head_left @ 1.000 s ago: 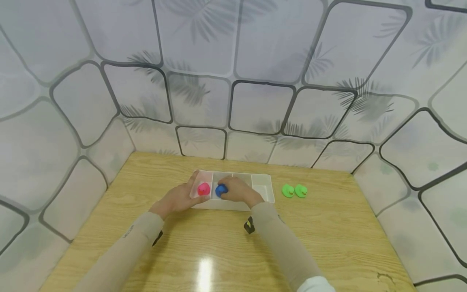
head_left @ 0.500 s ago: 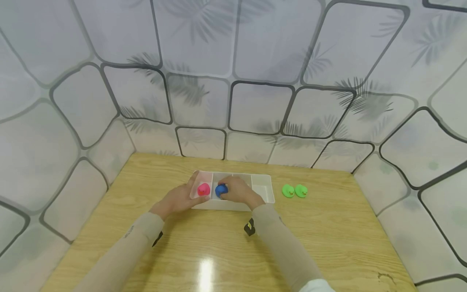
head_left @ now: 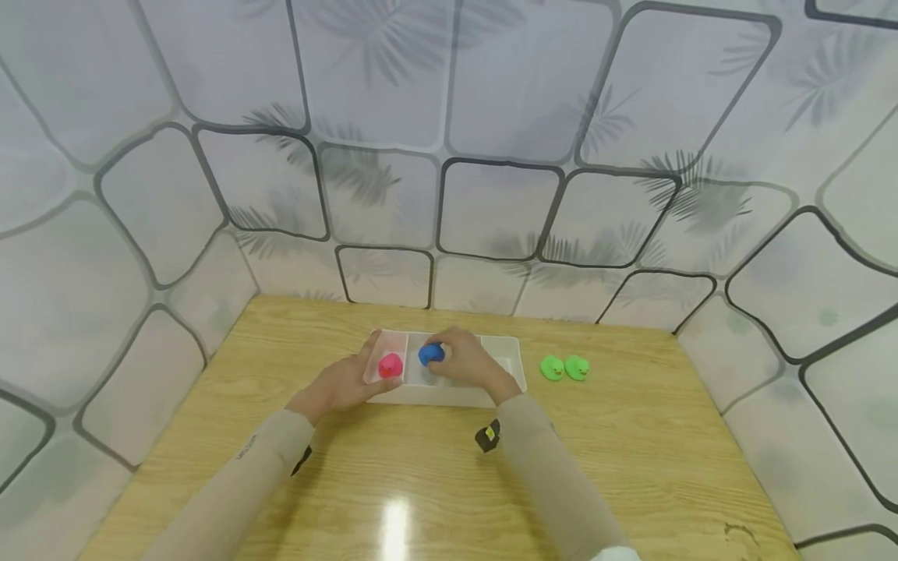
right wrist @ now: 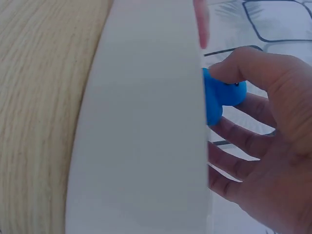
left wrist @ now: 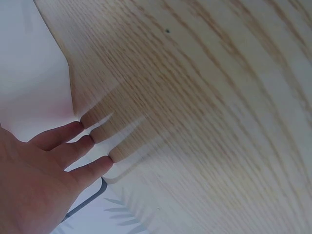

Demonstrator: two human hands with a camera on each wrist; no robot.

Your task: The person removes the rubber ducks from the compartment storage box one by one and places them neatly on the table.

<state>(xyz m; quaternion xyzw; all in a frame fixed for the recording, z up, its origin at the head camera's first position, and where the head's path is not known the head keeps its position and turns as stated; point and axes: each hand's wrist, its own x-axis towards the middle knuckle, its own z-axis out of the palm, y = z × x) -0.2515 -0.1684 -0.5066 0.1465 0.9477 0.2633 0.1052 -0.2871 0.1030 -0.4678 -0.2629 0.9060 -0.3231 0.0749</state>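
Observation:
In the head view, a white divided tray (head_left: 428,396) sits on the table. My left hand (head_left: 342,380) rests against its left end, thumb along the front wall and a finger near the back corner. The left wrist view shows extended fingers of my left hand (left wrist: 46,168) beside the white tray wall (left wrist: 29,53). A pink rubber duck (head_left: 390,365) lies in the leftmost compartment. My right hand (head_left: 466,362) pinches a blue rubber duck (head_left: 430,354) above the neighbouring compartment. In the right wrist view, thumb and fingers hold the blue duck (right wrist: 229,92), partly hidden behind the tray wall (right wrist: 141,117).
Two green rubber ducks (head_left: 564,368) sit side by side on the wooden table (head_left: 421,467), right of the tray. Patterned walls (head_left: 501,206) enclose the table at the back and sides. The right forearm and hand partly cover the tray's right-hand compartments.
My right hand has raised the blue duck slightly and shifted it a little rightward and back. My left hand stays at the tray's end. The pink and green ducks keep their places.

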